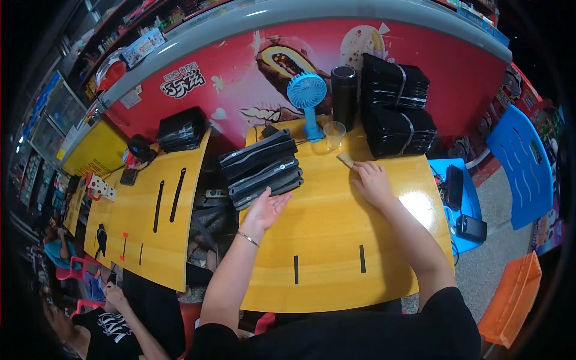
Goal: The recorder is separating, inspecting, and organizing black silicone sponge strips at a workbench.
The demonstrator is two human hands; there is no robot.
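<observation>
My left hand (267,212) is open, palm up with fingers spread, at the near edge of a stack of black folded fabric pieces with grey bands (262,170). The stack lies at the left side of the yellow table (324,234). Farther right, my right hand (373,183) rests on the table with its fingers stretched out. Its fingertips meet a small tan piece (345,159), whose kind I cannot make out. Two short black strips (296,270) lie on the table nearer me.
A blue handheld fan (307,99), a clear cup (334,134), a black bottle (344,96) and wrapped black bundles (399,129) stand at the back. A blue chair (522,168) is on the right. Another person (108,324) sits at the left table (135,207).
</observation>
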